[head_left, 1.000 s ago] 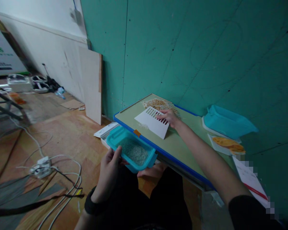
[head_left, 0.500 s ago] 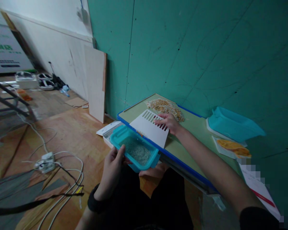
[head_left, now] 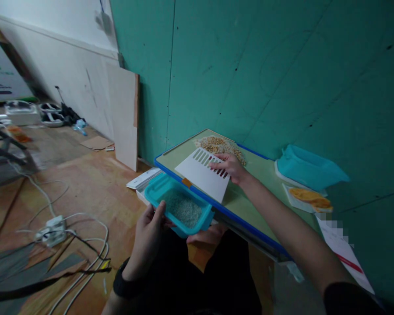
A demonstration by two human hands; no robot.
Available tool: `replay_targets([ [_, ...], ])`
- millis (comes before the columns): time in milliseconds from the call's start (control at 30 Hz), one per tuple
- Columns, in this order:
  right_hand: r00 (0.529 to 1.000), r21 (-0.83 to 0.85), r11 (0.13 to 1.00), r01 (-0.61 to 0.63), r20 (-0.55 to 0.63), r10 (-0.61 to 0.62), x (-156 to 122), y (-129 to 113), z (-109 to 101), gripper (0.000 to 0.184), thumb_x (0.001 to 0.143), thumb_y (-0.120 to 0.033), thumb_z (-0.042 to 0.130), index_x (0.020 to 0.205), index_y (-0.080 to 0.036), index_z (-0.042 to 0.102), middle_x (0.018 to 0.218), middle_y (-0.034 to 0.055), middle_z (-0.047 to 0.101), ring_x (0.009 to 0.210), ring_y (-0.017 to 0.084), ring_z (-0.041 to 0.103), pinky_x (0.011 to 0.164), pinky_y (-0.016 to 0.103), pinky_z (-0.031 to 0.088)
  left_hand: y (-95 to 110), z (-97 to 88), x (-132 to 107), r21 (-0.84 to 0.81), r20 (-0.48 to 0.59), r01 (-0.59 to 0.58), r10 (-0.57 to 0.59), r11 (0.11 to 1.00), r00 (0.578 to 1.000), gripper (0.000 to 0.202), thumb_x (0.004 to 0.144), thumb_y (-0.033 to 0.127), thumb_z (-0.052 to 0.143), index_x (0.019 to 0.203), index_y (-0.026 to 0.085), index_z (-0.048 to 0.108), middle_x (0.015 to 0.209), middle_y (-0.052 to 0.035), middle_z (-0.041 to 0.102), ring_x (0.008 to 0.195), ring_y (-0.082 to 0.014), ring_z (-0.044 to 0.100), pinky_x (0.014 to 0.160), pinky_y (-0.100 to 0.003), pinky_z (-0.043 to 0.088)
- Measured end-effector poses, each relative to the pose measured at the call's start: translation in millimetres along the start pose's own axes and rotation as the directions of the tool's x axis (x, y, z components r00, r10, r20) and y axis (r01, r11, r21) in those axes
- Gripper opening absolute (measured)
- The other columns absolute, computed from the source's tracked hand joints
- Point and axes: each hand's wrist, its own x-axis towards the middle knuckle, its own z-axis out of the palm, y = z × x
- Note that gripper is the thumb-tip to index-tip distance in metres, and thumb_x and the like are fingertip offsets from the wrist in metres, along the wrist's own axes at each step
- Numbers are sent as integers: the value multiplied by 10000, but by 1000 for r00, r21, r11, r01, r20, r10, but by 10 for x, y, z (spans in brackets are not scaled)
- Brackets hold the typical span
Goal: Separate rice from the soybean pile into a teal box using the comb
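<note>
In my left hand (head_left: pixel 150 234) is the near left rim of a turquoise plastic tub (head_left: pixel 162 183), thumb on top. Pale granules (head_left: pixel 188 213) cover part of its bottom. The tub hangs just below the front edge of a green board (head_left: pixel 262 205) with blue edging. My right hand (head_left: pixel 230 167) grips a white slotted card (head_left: pixel 200 177), which lies over the board close to that edge. Beyond the card is a spread pile of yellowish beans or kernels mixed with whitish grains (head_left: pixel 218 143). An orange patch (head_left: pixel 186 182) shows on the blue edging above the tub.
On the board's right stand another turquoise tub (head_left: pixel 310 168) and a folded orange cloth (head_left: pixel 310 199). A green wall (head_left: pixel 249 65) rises behind. An open white box (head_left: pixel 142 178) is left of the tub. Cables and a power strip (head_left: pixel 52 229) lie on the floor.
Loose bits at the card's front edge are gone, and the orange patch there shows plainly. The card sits slightly farther from the edge. The view has shifted a little right; both grips are unchanged.
</note>
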Motion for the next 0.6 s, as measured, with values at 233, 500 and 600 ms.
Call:
replay_targets([
  [233, 996, -8, 1000, -21, 89, 21, -203, -90, -9, 427, 541, -313, 907, 908, -151, 762, 705, 17, 746, 546, 130, 640, 529, 233, 484, -7, -6, 3, -4, 2, -9, 9, 1000, 1000, 411, 751, 562, 791, 831, 189, 640, 606, 37, 634, 540, -142, 612, 518, -236, 524],
  [500, 971, 125, 992, -1, -238, 31, -642, -297, -587, 238, 720, -311, 826, 862, -185, 683, 722, 27, 735, 572, 158, 658, 566, 266, 518, -58, -7, -123, 91, -170, -10, 26, 996, 985, 390, 673, 537, 794, 756, 183, 653, 578, 24, 611, 497, -153, 546, 495, -259, 446],
  [600, 933, 86, 996, 0, -359, 31, -866, -320, -809, 180, 769, -294, 768, 848, -209, 630, 737, 27, 733, 571, 174, 657, 545, 273, 505, -99, -13, -223, 152, -299, -82, 125, 985, 946, 260, 711, 438, 727, 687, 203, 620, 524, 42, 521, 463, -140, 464, 475, -258, 392],
])
